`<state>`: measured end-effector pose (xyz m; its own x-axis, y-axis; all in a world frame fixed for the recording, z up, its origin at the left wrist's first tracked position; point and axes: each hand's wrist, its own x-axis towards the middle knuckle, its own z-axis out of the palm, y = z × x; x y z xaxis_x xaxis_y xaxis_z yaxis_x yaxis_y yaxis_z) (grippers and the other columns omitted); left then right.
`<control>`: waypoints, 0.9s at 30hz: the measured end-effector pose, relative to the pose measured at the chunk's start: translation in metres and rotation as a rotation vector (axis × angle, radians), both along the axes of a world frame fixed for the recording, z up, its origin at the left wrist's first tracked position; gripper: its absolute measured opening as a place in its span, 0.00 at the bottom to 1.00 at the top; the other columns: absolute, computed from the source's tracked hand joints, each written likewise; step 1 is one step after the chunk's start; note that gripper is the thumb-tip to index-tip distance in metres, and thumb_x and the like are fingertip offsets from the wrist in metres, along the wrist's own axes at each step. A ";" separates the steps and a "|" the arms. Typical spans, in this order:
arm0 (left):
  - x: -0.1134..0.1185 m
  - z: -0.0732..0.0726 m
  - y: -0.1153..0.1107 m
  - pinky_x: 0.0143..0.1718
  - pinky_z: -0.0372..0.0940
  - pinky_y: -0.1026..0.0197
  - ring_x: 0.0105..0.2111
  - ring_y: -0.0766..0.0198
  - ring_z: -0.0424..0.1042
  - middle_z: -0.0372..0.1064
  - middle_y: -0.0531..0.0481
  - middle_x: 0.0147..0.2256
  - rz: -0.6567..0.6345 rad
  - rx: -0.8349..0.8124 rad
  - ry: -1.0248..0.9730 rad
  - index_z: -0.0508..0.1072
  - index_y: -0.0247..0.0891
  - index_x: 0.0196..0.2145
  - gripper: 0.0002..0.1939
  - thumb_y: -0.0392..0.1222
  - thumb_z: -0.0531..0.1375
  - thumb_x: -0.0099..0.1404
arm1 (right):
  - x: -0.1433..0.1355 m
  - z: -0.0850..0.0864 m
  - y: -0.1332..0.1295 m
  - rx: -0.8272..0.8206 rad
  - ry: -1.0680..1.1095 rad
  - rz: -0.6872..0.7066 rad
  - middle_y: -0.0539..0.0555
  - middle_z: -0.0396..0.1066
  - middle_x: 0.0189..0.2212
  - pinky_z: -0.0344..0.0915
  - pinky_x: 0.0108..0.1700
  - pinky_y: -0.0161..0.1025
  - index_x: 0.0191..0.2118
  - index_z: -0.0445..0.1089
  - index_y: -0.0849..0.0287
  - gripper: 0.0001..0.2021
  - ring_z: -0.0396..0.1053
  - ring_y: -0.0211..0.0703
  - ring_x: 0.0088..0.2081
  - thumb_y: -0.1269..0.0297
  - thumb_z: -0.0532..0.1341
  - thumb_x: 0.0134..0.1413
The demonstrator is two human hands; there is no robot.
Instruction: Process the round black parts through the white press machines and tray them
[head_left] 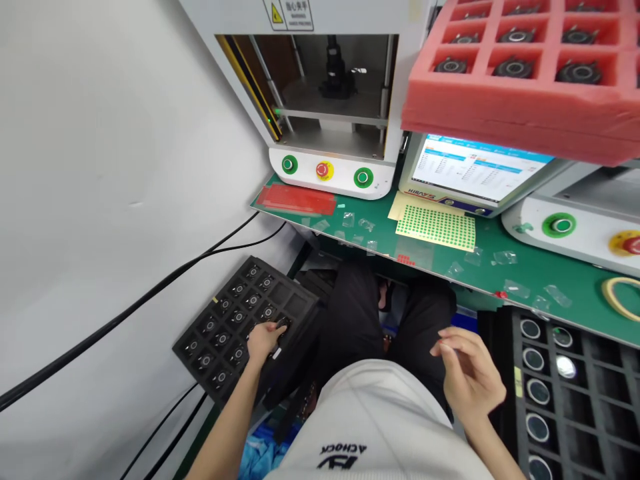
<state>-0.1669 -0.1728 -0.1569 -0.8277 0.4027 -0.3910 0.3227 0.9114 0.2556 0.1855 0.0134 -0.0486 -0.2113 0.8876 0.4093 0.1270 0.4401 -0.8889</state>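
My left hand (264,341) reaches over the black foam tray (295,303) at the lower left, its fingers closed on a round black watch-like part (284,324) in a compartment near the tray's right edge. Many similar parts sit in the other compartments. My right hand (470,373) hovers above my lap, left of a second black tray (575,427). Its thumb and fingers are bent together in a pinch; whether something small is between them cannot be made out. The second tray has round, glass-faced parts (538,392) in its left columns.
A press machine (330,180) with green and red buttons stands on the green bench (360,233). Right of it are a screen (475,170), green sticker sheets (435,227), a tape roll (623,300) and a pink foam tray (520,113) of parts. Black cables (165,283) run along the wall.
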 end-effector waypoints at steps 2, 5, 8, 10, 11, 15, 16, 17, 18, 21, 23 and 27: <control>0.005 0.013 0.014 0.30 0.69 0.60 0.25 0.67 0.70 0.68 0.53 0.25 0.007 0.110 0.039 0.72 0.32 0.30 0.11 0.43 0.62 0.63 | 0.002 0.003 0.003 -0.034 0.028 -0.053 0.53 0.70 0.31 0.69 0.27 0.38 0.34 0.72 0.57 0.05 0.71 0.43 0.32 0.74 0.62 0.56; 0.028 0.047 0.050 0.34 0.70 0.58 0.30 0.62 0.74 0.72 0.48 0.29 -0.071 0.367 0.057 0.74 0.32 0.33 0.10 0.43 0.63 0.60 | -0.002 0.010 0.009 -0.114 0.076 -0.059 0.54 0.70 0.33 0.68 0.24 0.36 0.32 0.72 0.58 0.04 0.69 0.38 0.26 0.72 0.61 0.57; 0.070 0.094 0.089 0.38 0.70 0.63 0.35 0.63 0.74 0.73 0.49 0.35 -0.254 0.616 -0.009 0.75 0.36 0.36 0.11 0.47 0.62 0.62 | -0.014 0.018 0.011 -0.204 0.106 0.008 0.53 0.72 0.35 0.71 0.28 0.35 0.34 0.72 0.56 0.03 0.70 0.37 0.29 0.71 0.61 0.58; 0.101 0.127 0.109 0.36 0.69 0.65 0.32 0.66 0.73 0.71 0.51 0.32 -0.442 0.823 -0.060 0.77 0.38 0.34 0.08 0.44 0.63 0.61 | -0.024 0.024 0.011 -0.269 0.136 0.072 0.53 0.74 0.37 0.72 0.35 0.37 0.41 0.71 0.53 0.07 0.73 0.39 0.33 0.71 0.63 0.57; 0.115 0.142 0.117 0.34 0.68 0.66 0.30 0.68 0.71 0.69 0.52 0.30 -0.538 0.925 -0.068 0.78 0.39 0.36 0.06 0.41 0.64 0.61 | -0.028 0.028 0.011 -0.309 0.164 0.111 0.53 0.75 0.39 0.73 0.39 0.38 0.46 0.69 0.51 0.12 0.74 0.39 0.36 0.71 0.64 0.56; 0.156 0.178 0.135 0.28 0.65 0.69 0.26 0.71 0.67 0.66 0.54 0.28 -0.795 1.146 -0.117 0.77 0.43 0.44 0.15 0.32 0.65 0.59 | -0.034 0.044 0.008 -0.529 0.360 0.286 0.51 0.77 0.41 0.70 0.49 0.40 0.53 0.61 0.48 0.23 0.75 0.40 0.43 0.70 0.66 0.54; 0.162 0.181 0.138 0.27 0.64 0.70 0.26 0.71 0.67 0.66 0.54 0.29 -0.816 1.171 -0.142 0.77 0.43 0.45 0.17 0.31 0.65 0.59 | -0.033 0.048 0.008 -0.588 0.415 0.314 0.50 0.77 0.40 0.70 0.49 0.39 0.53 0.61 0.48 0.24 0.75 0.39 0.42 0.70 0.67 0.53; 0.166 0.183 0.139 0.27 0.64 0.70 0.26 0.71 0.67 0.67 0.54 0.29 -0.822 1.192 -0.169 0.77 0.43 0.46 0.18 0.31 0.65 0.58 | -0.031 0.051 0.008 -0.643 0.468 0.330 0.49 0.77 0.38 0.70 0.48 0.37 0.53 0.61 0.48 0.25 0.75 0.38 0.41 0.70 0.68 0.52; 0.169 0.184 0.141 0.27 0.64 0.70 0.26 0.71 0.67 0.67 0.53 0.29 -0.822 1.207 -0.207 0.77 0.43 0.46 0.18 0.30 0.65 0.58 | -0.030 0.053 0.008 -0.691 0.515 0.341 0.48 0.77 0.37 0.70 0.46 0.36 0.52 0.61 0.48 0.25 0.75 0.37 0.39 0.70 0.69 0.51; 0.170 0.184 0.145 0.30 0.67 0.67 0.29 0.68 0.70 0.70 0.51 0.31 -0.853 1.224 -0.452 0.77 0.43 0.46 0.18 0.31 0.65 0.58 | -0.024 0.056 0.011 -0.795 0.616 0.380 0.47 0.77 0.31 0.71 0.40 0.34 0.51 0.61 0.50 0.27 0.76 0.36 0.34 0.70 0.71 0.47; 0.167 0.185 0.149 0.35 0.71 0.63 0.34 0.63 0.73 0.74 0.45 0.38 -0.895 1.201 -0.690 0.76 0.43 0.49 0.19 0.35 0.65 0.59 | -0.019 0.056 0.013 -0.822 0.637 0.413 0.47 0.77 0.30 0.71 0.39 0.36 0.53 0.59 0.51 0.32 0.76 0.37 0.32 0.69 0.72 0.45; 0.160 0.188 0.154 0.38 0.73 0.58 0.39 0.55 0.76 0.73 0.37 0.49 -0.956 1.076 -1.005 0.75 0.43 0.52 0.24 0.41 0.68 0.56 | -0.013 0.057 0.015 -0.870 0.654 0.506 0.45 0.75 0.29 0.71 0.35 0.36 0.60 0.51 0.49 0.42 0.75 0.37 0.30 0.70 0.73 0.42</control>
